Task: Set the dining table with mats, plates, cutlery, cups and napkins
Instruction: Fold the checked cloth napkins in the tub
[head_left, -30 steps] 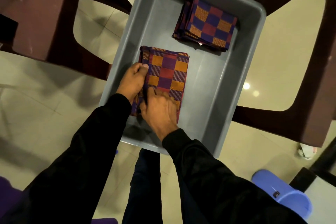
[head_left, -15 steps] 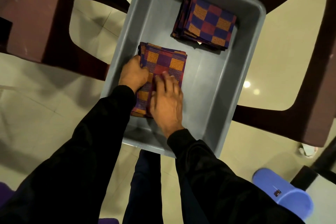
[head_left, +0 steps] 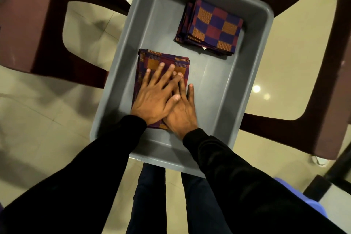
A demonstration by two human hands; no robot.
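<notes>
Hands point(head_left: 153, 99) now flat; napkin point(head_left: 163, 59) lengthwise.

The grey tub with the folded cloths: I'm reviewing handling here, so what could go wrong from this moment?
1. The left hand and right hand lie flat and overlapping on the near cloth, gripping nothing; lifting like this could unfold it or take only a layer.
2. The tub sits on a chair with its near end past the seat; pressing there might tip it.
3. The far stack looks slightly fanned and could slide if the tub jolts.
</notes>
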